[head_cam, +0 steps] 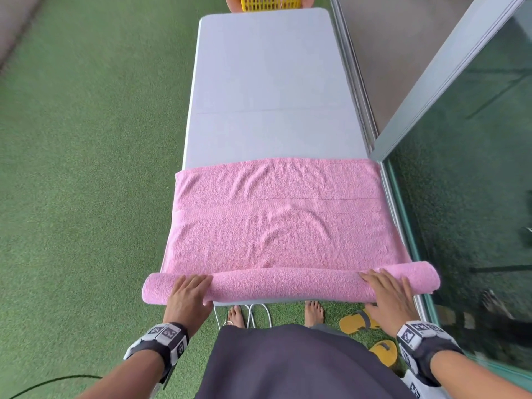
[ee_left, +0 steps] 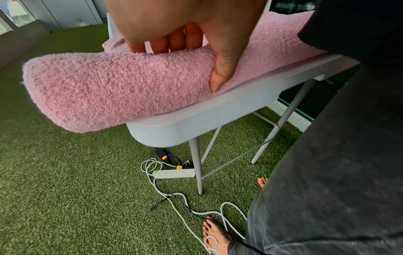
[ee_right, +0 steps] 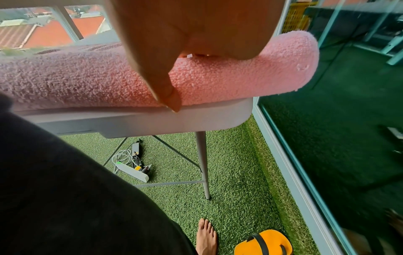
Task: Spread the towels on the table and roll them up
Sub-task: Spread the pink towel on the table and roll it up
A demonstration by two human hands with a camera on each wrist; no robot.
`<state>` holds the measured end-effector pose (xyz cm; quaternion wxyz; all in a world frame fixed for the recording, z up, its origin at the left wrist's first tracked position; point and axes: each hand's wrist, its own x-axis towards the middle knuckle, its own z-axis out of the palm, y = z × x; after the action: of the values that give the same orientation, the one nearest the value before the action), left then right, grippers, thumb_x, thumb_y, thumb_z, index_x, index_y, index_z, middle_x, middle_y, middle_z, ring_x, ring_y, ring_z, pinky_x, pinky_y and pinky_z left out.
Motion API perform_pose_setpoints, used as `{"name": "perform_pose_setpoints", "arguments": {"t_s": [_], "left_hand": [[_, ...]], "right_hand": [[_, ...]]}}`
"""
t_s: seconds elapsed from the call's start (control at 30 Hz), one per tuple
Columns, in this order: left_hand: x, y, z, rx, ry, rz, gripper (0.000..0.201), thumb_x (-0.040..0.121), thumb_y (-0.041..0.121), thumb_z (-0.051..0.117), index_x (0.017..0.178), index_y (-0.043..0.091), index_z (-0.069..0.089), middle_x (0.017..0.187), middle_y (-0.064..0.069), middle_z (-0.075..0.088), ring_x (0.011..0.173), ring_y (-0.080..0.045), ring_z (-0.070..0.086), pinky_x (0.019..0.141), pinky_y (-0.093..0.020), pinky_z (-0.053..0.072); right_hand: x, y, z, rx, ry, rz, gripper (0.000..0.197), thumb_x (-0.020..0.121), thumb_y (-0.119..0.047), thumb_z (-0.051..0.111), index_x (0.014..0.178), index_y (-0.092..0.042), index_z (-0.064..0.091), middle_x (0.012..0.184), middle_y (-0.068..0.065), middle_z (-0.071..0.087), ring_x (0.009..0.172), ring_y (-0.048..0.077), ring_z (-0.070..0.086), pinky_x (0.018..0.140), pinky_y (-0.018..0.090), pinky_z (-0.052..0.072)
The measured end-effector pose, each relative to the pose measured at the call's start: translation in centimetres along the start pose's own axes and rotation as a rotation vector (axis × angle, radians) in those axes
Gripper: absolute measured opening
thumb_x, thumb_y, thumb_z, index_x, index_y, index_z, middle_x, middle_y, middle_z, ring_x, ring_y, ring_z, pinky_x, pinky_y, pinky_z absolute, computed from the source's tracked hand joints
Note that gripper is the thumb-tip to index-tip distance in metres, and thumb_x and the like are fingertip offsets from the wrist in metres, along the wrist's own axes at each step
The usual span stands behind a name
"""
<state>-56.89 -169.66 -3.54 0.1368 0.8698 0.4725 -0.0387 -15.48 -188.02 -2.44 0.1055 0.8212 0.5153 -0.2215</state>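
- My left hand (head_cam: 188, 295) is lying on the rolled portion of the pink towel (head_cam: 276, 226), near the roll's left end; its fingers (ee_left: 176, 42) are draped over the top of the roll and its thumb (ee_left: 220, 75) is pressing into the near face, so the hand is wrapping the roll.
- My right hand (head_cam: 387, 295) is lying on the same roll near its right end, fingers spread over the top; its thumb (ee_right: 169, 93) is reaching down the near face to the bench (head_cam: 267, 82) edge, so this hand is also cupping the roll.
- The roll (head_cam: 288, 283) is sitting along the near edge of the bench; both of its ends are overhanging the bench sides.
- Beyond the roll, the unrolled part of the towel is lying flat across the full bench width, with shallow wrinkles and a woven band running across it.
- Beyond the towel, the grey bench top is extending away from me.
- At the far end of the bench, a yellow basket (head_cam: 270, 2) is showing, partly cut off by the frame.
- Under the bench, a power strip (ee_left: 174, 173) and cables are lying on the green turf (head_cam: 86, 168).
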Motion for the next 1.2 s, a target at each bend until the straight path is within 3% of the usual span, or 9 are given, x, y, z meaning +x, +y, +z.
{"name": "perform_pose_setpoints", "arguments": {"t_s": [0.3, 0.67, 0.87, 0.97, 1.03, 1.1, 1.13, 1.17, 1.2], "left_hand": [[0.1, -0.4, 0.3, 0.004, -0.039, -0.017, 0.06, 0.06, 0.028, 0.085, 0.117, 0.019, 0.066, 0.115, 0.004, 0.068, 0.108, -0.017, 0.062, 0.106, -0.042, 0.037], [0.7, -0.4, -0.4, -0.009, -0.07, -0.018, 0.055, 0.061, 0.032, 0.082, 0.112, 0.019, 0.068, 0.11, 0.005, 0.069, 0.102, -0.015, 0.063, 0.102, -0.041, 0.043], [1.5, -0.5, -1.2, 0.011, -0.124, -0.004, 0.044, 0.067, 0.037, 0.074, 0.107, 0.021, 0.067, 0.103, 0.008, 0.068, 0.095, -0.013, 0.061, 0.097, -0.035, 0.043], [3.0, -1.2, -2.1, 0.014, -0.168, 0.04, 0.036, 0.08, 0.041, 0.063, 0.113, 0.025, 0.061, 0.108, 0.01, 0.066, 0.098, -0.009, 0.056, 0.105, -0.038, 0.037], [3.9, -1.4, -2.5, -0.008, -0.109, 0.045, 0.047, 0.087, 0.038, 0.054, 0.13, 0.02, 0.053, 0.128, 0.002, 0.059, 0.118, -0.015, 0.052, 0.116, -0.046, 0.021], [4.3, -1.2, -2.7, -0.006, -0.057, 0.011, 0.06, 0.093, 0.038, 0.027, 0.148, 0.016, 0.028, 0.15, 0.0, 0.03, 0.141, -0.019, 0.027, 0.117, -0.043, 0.002], [4.3, -1.0, -2.6, -0.028, -0.06, -0.005, 0.061, 0.094, 0.04, 0.013, 0.151, 0.018, 0.017, 0.152, 0.001, 0.018, 0.144, -0.018, 0.014, 0.117, -0.04, -0.004], [4.1, -0.8, -2.4, -0.046, -0.076, -0.012, 0.061, 0.095, 0.044, 0.006, 0.151, 0.02, 0.012, 0.152, 0.003, 0.01, 0.144, -0.016, 0.007, 0.116, -0.038, -0.006], [3.8, -0.7, -2.2, -0.042, -0.101, -0.01, 0.061, 0.097, 0.051, 0.009, 0.151, 0.022, 0.011, 0.152, 0.004, 0.009, 0.144, -0.015, 0.006, 0.116, -0.038, -0.006]], "right_hand": [[0.1, -0.3, -0.5, 0.006, -0.001, 0.007, 0.071, 0.086, -0.033, 0.06, 0.146, -0.04, 0.024, 0.157, -0.012, 0.021, 0.148, 0.012, 0.011, 0.117, 0.045, -0.007], [0.3, -0.2, -0.9, 0.012, -0.024, 0.012, 0.068, 0.083, -0.033, 0.064, 0.143, -0.039, 0.034, 0.153, -0.013, 0.03, 0.145, 0.012, 0.018, 0.118, 0.045, -0.005], [1.7, -0.3, -3.3, -0.009, -0.088, -0.018, 0.059, 0.084, -0.038, 0.061, 0.138, -0.039, 0.039, 0.137, -0.021, 0.044, 0.132, 0.006, 0.036, 0.118, 0.043, 0.01], [3.3, -0.4, -5.3, -0.024, -0.209, -0.04, 0.059, 0.084, -0.044, 0.06, 0.139, -0.038, 0.04, 0.135, -0.019, 0.045, 0.127, 0.006, 0.039, 0.114, 0.043, 0.016], [4.2, -0.5, -6.3, -0.022, -0.21, -0.028, 0.061, 0.085, -0.039, 0.059, 0.142, -0.035, 0.037, 0.143, -0.013, 0.038, 0.134, 0.01, 0.033, 0.115, 0.047, 0.011], [4.6, -0.8, -6.8, 0.033, -0.079, -0.028, 0.064, 0.09, -0.032, 0.053, 0.148, -0.034, 0.027, 0.156, -0.009, 0.019, 0.143, 0.012, 0.019, 0.117, 0.05, 0.002], [4.6, -1.0, -6.7, 0.064, -0.02, -0.045, 0.062, 0.094, -0.033, 0.047, 0.15, -0.034, 0.02, 0.159, -0.01, 0.011, 0.146, 0.012, 0.013, 0.118, 0.05, 0.001], [4.4, -1.1, -6.5, 0.088, -0.006, -0.069, 0.062, 0.097, -0.041, 0.041, 0.151, -0.037, 0.012, 0.16, -0.012, 0.003, 0.147, 0.01, 0.007, 0.118, 0.05, -0.001], [4.1, -1.3, -6.0, 0.098, -0.039, -0.09, 0.065, 0.097, -0.05, 0.037, 0.151, -0.039, 0.003, 0.159, -0.014, -0.005, 0.148, 0.009, 0.001, 0.117, 0.05, -0.004]]}}
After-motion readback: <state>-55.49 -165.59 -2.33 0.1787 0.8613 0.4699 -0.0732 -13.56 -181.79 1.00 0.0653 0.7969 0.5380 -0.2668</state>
